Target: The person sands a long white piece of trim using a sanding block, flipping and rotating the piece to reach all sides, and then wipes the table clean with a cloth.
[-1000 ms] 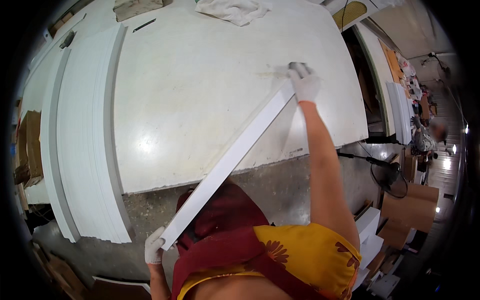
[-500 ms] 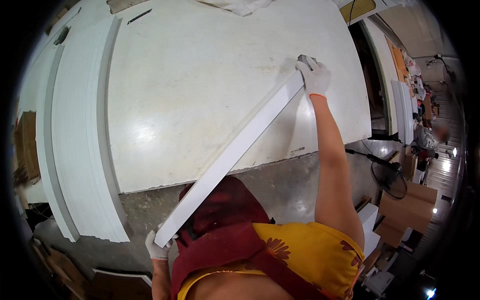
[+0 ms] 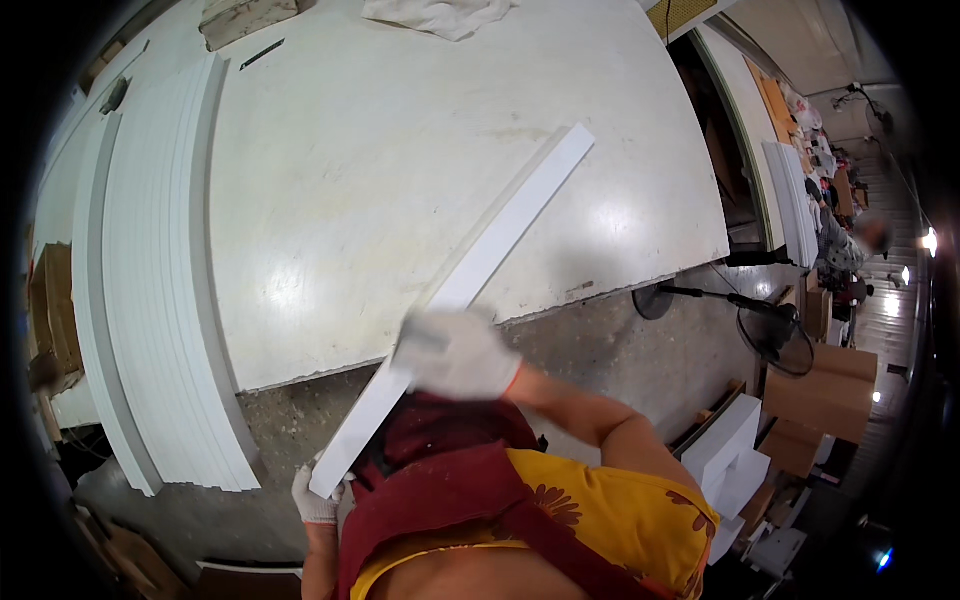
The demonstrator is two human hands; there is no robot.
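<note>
Your left hand (image 3: 318, 497), white glove, sits at lower left of frame, approx. at the near end of the long white strip (image 3: 470, 290). Fingers are closed round that end; strip's corner overlaps the glove and the fingers wrap it from below/left.

Your right hand (image 3: 455, 352), also white-gloved, is at centre frame, blurred. It lies over the strip's lower-middle stretch, fingers curled down onto it. Whether they fully grip it or just press on top: cannot tell, blur too strong.

Strip runs diag. from lower left to upper right. Far end rests on the white counter (image 3: 400, 160), upper right of centre, well apart from both hands. Near part overhangs the counter's front edge, above the grey floor (image 3: 620, 340).

Other items:
- Stack of white strips (image 3: 165, 280) along left side of counter, curved by lens.
- White cloth (image 3: 440, 15) at top centre.
- Wood block (image 3: 245, 18) at top left.
- Standing fan (image 3: 760, 330) at right, on floor.
- Cardboard boxes (image 3: 820, 400) at lower right.
- You wear a yellow top w. dark red apron (image 3: 450, 480), bottom centre.
</note>
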